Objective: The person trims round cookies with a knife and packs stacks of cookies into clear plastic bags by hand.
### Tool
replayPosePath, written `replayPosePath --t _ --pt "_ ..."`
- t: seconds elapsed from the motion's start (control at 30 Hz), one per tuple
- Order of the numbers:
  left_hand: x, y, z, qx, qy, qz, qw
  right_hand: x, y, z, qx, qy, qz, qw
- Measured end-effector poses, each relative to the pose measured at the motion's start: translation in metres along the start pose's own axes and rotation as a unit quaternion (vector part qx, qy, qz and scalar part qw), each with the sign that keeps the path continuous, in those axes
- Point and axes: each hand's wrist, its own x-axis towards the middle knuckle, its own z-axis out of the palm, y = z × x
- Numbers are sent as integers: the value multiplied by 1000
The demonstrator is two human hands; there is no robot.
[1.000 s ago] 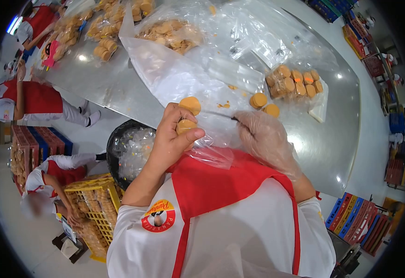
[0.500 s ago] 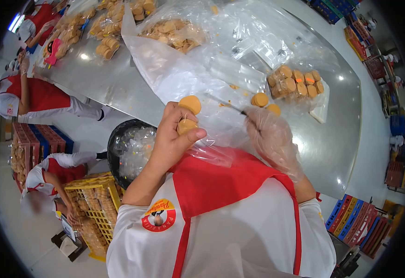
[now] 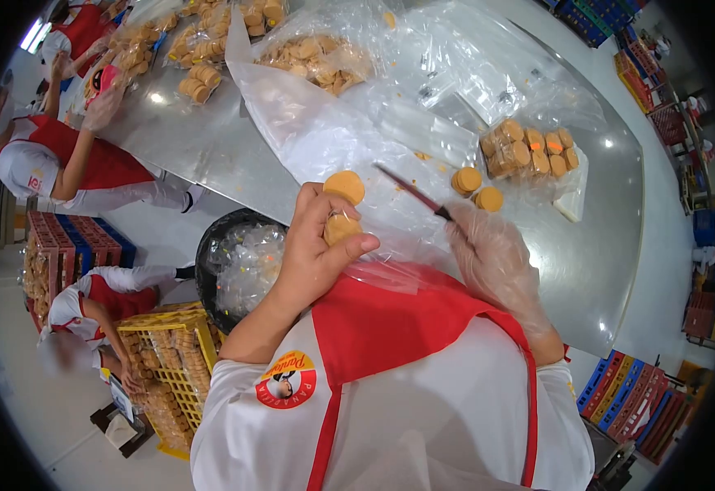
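Observation:
My bare left hand (image 3: 312, 250) is closed on round tan cookies (image 3: 345, 187), one showing above the fingers and another between fingers and thumb. My gloved right hand (image 3: 496, 258) grips a thin knife (image 3: 410, 189), its blade pointing up and left toward the cookies without touching them. Beyond the blade lie two small cookie stacks (image 3: 466, 180) on the steel table. Clear plastic (image 3: 333, 143) is spread under and beyond my hands. A filled pack of cookies (image 3: 529, 150) rests at the right.
A large plastic bag of cookies (image 3: 316, 59) and several smaller packs (image 3: 200, 83) lie on the steel table (image 3: 595, 270). A black-rimmed bin (image 3: 247, 262) of plastic scraps and a yellow crate (image 3: 179, 364) stand at the left. Co-workers (image 3: 71, 159) are at the left.
The knife has swung upward, and more of its blade shows. My right hand has shifted slightly right. My left hand still holds the cookies. A co-worker's arm has reached out over the table's left end.

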Motion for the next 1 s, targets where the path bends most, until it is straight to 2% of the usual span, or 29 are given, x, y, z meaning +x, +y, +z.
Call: replayPosePath --t 0.1,0.2,0.3,0.4,0.5,0.6,0.7,0.8,0.9,1.0 --pt "-1 -1 0 -4 -1 -5 1000 -3 9 10 20 -6 -76 997" --pt "0 -3 1 -23 -4 -11 1000 0 5 6 8 45 -53 998" --pt "0 -3 0 -22 -3 -8 1000 0 6 7 4 13 -78 997" --pt "0 -3 1 -29 -9 -6 1000 0 4 8 18 81 -57 995" --pt "0 -5 -1 -28 -8 -9 1000 2 6 4 -11 4 -91 996" --pt "2 -5 0 -34 -9 -13 999 2 5 5 -12 58 -80 995" --pt "1 -5 0 -37 -8 -15 999 3 6 4 -26 16 -90 996" --pt "3 -5 0 -38 -14 -14 999 11 -1 3 16 84 6 996" --pt "6 -6 -1 -35 -47 -4 998 30 14 3 57 98 -48 992" --pt "14 -3 -2 5 -90 49 995 53 5 -5 100 2 -56 993"
